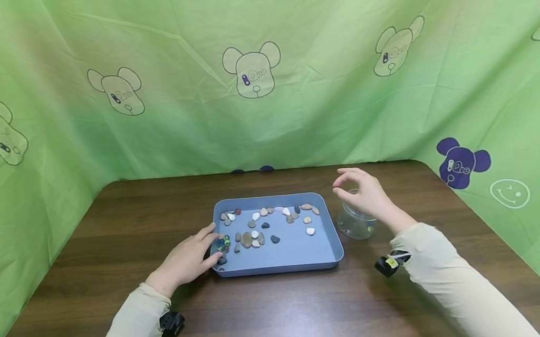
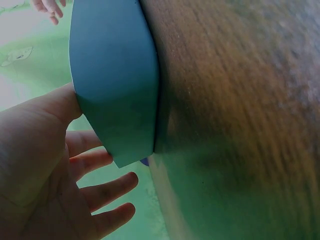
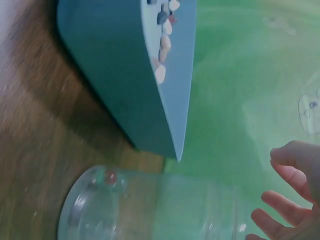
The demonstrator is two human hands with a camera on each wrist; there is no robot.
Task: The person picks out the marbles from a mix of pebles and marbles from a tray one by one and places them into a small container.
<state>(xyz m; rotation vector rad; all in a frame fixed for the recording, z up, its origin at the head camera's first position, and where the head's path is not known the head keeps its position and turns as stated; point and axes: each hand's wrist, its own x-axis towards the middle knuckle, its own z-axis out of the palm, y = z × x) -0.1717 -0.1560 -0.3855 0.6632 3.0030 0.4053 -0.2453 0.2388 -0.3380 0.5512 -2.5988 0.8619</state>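
Observation:
A blue-grey tray holds several pebbles, with glass marbles clustered at its left end. My left hand rests at the tray's left rim, its thumb reaching inside beside the marbles. In the left wrist view, the fingers are extended and spread around the tray's corner. To the tray's right stands a clear jar with a few small marbles low inside. Above its mouth hovers my right hand, thumb and index finger curved with a gap between them. Nothing shows in its fingers.
A dark wooden table carries the tray and jar. Behind and on both sides hangs a green cloth printed with bear heads. Pebbles also lie along the tray's back wall. The jar stands close to the tray's right wall.

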